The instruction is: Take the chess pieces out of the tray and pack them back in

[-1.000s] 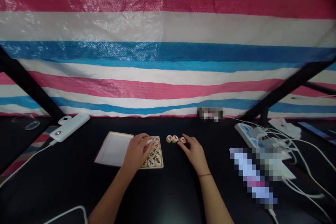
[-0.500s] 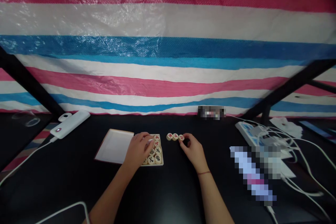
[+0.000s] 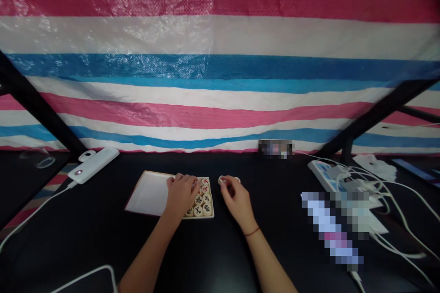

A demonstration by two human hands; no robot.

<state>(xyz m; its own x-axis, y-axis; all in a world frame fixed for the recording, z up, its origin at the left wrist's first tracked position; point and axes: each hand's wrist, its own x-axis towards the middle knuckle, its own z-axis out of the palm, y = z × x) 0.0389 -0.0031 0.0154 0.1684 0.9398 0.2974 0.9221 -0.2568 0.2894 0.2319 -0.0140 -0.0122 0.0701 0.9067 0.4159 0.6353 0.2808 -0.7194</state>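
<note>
Round cream pieces with red or black characters (image 3: 198, 210) fill the visible part of a shallow box (image 3: 212, 213). My left hand (image 3: 182, 194) lies over the box's left part, fingers bent down among the pieces; whether it grips one is hidden. To the right of the box, a short row of red-marked pieces stands on the black table. My right hand (image 3: 236, 199) is over this row, thumb and fingertips at the leftmost piece (image 3: 221, 180); its fingers cover the middle of the row. The open lid (image 3: 151, 192), white inside, lies at the box's left.
A white power bank (image 3: 94, 165) with a cable lies at the back left. On the right are a power strip (image 3: 323, 176), tangled white cables and a blurred-out phone-like object (image 3: 330, 229). A small blurred object (image 3: 277, 148) stands by the striped sheet (image 3: 220, 114).
My right hand has moved left along the row, from the rightmost piece to the leftmost one. My left hand has stayed over the box, its fingers shifted slightly left.
</note>
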